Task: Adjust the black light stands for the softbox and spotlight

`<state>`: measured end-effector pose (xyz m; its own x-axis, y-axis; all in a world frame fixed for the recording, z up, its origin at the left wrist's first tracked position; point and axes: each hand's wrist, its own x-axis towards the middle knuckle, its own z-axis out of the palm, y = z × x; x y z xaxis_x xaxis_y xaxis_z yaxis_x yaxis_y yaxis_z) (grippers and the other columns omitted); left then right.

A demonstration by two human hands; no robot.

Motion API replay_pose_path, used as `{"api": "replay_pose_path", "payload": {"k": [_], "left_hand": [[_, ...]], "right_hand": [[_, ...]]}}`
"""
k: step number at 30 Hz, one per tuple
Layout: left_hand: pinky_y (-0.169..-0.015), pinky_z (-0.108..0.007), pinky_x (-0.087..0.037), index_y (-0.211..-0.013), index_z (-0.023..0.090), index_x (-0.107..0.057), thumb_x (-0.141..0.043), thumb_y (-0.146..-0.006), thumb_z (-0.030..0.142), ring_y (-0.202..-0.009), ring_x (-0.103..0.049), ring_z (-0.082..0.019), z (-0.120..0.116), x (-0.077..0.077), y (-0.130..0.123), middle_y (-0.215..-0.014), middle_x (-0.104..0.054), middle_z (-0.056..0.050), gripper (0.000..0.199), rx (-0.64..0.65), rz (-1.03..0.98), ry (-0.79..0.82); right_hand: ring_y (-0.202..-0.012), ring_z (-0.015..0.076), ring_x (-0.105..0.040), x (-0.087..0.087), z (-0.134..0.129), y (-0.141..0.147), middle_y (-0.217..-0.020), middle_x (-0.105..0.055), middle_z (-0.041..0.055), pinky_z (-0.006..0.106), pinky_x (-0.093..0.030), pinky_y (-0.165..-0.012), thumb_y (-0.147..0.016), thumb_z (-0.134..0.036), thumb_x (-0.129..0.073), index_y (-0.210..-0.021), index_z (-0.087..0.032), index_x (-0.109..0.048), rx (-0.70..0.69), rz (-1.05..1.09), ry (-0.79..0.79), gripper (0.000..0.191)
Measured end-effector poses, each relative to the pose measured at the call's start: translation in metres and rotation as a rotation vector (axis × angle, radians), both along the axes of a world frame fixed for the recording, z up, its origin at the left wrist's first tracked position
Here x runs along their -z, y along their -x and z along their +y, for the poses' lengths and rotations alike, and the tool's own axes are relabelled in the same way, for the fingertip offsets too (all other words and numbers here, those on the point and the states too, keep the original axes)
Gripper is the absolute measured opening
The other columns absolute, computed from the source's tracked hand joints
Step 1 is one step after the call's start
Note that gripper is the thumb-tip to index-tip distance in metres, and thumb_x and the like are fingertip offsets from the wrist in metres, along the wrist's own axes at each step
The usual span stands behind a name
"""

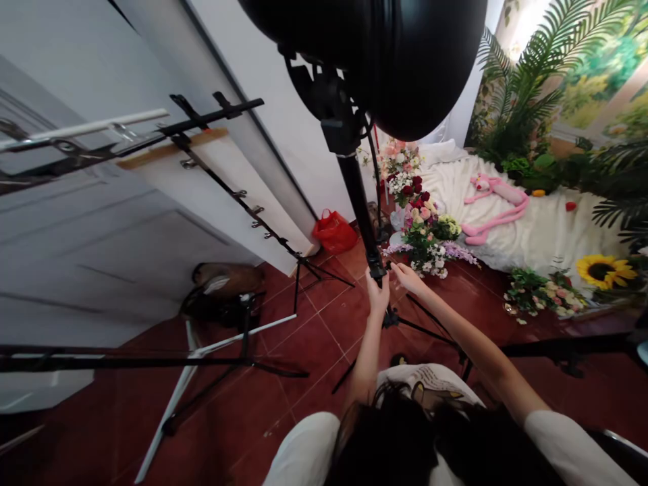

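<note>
A black light stand (358, 196) rises in front of me, with a large black lamp housing (385, 54) on top. My left hand (377, 293) is wrapped round the stand's pole just below a black collar. On the right side of the same collar, my right hand (405, 277) has its fingers pressed together at a small black knob (389, 266). The stand's legs spread over the floor below my hands. A black cable hangs beside the pole.
Other black stands (223, 183) with clips and white poles (169, 415) fill the left side. A red bag (335, 231) sits on the tiled floor (308, 337) by the wall. At right are flowers (422, 223), a pink plush toy (501, 202) on white cloth and a sunflower (605, 271).
</note>
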<state>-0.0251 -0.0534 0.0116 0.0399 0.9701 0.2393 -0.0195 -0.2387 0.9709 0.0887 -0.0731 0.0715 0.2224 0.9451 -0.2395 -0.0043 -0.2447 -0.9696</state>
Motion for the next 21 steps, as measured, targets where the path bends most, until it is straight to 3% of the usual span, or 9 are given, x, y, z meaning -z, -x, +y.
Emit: {"api": "replay_pose_path", "payload": {"k": [6, 10, 14, 21], "left_hand": [[-0.103, -0.041, -0.050, -0.132, 0.019, -0.050, -0.045, -0.091, 0.071, -0.116, -0.065, -0.024, 0.003, 0.012, 0.002, -0.126, -0.064, -0.016, 0.066, 0.049, 0.010, 0.027], [-0.107, -0.041, -0.047, -0.132, 0.020, -0.051, -0.039, -0.093, 0.072, -0.121, -0.062, -0.025, 0.004, 0.012, 0.003, -0.128, -0.063, -0.016, 0.066, 0.053, 0.014, 0.024], [-0.107, -0.042, -0.047, -0.124, 0.019, -0.056, -0.039, -0.092, 0.072, -0.117, -0.063, -0.025, 0.006, 0.012, 0.002, -0.122, -0.065, -0.015, 0.064, 0.031, -0.008, 0.013], [-0.103, -0.042, -0.049, -0.113, 0.020, -0.058, -0.039, -0.092, 0.072, -0.109, -0.064, -0.024, 0.008, 0.015, -0.002, -0.113, -0.067, -0.014, 0.059, -0.026, -0.008, -0.010]], "right_hand": [[-0.042, 0.0096, -0.055, 0.000, 0.014, 0.005, -0.051, -0.056, -0.0047, 0.019, -0.047, -0.043, -0.099, -0.046, -0.055, -0.073, -0.020, -0.051, -0.037, -0.030, 0.102, 0.037], [-0.043, 0.0109, -0.056, 0.000, 0.023, 0.000, -0.051, -0.058, -0.0016, 0.020, -0.047, -0.045, -0.097, -0.055, -0.054, -0.069, -0.019, -0.053, -0.051, -0.093, 0.139, 0.046], [-0.039, 0.0097, -0.049, 0.000, 0.033, -0.007, -0.043, -0.050, -0.0017, 0.019, -0.040, -0.043, -0.098, -0.060, -0.047, -0.059, -0.019, -0.052, -0.067, -0.270, 0.180, 0.057], [-0.035, 0.0101, -0.043, -0.021, 0.048, -0.019, -0.037, -0.045, -0.0006, 0.022, -0.036, -0.042, -0.097, -0.052, -0.054, -0.051, -0.019, -0.053, -0.190, -0.539, 0.352, 0.056]]}}
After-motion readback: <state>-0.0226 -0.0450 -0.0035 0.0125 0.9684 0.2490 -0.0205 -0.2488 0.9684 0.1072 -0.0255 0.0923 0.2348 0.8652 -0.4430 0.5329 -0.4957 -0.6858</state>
